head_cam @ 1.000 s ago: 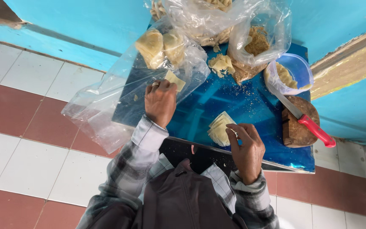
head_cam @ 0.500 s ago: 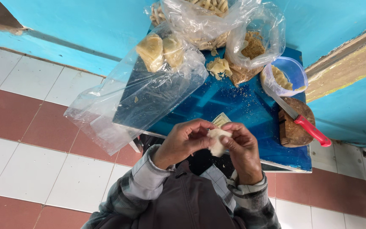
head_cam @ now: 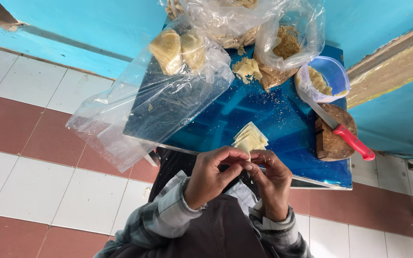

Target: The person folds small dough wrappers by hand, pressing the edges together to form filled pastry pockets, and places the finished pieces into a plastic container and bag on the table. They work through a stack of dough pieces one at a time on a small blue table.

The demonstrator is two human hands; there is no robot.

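2 bare hands met just in front of the near edge of the blue table (head_cam: 283, 124), over the person's lap. The left hand (head_cam: 211, 177) and the right hand (head_cam: 273, 184) had their fingertips pressed together around 1 small pale dough piece (head_cam: 245, 147), pinching it between thumbs and forefingers; only its upper corner showed above the fingers. Both hands were closed narrowly on that piece, neither resting on the table. Plaid sleeves (head_cam: 168, 217) covered both wrists.

Just beyond the fingertips, on the near part of the table, lay a small stack of pale dough squares (head_cam: 252, 134), fanned slightly. To the far left of the table a large clear plastic bag (head_cam: 135, 114) spread over the table's left edge and hung toward the tiled floor (head_cam: 34, 191); 2 rounded yellowish dough lumps (head_cam: 178, 50) sat in its far end. At the far middle, another clear bag (head_cam: 288, 43) held brown crumbly filling, with a loose heap of pale scraps (head_cam: 245, 69) beside it. To the right stood a clear plastic tub (head_cam: 335, 71) with pale pieces inside. Near it a knife with a red handle (head_cam: 354, 142) lay across a round wooden block (head_cam: 333, 138), blade pointing toward the tub.
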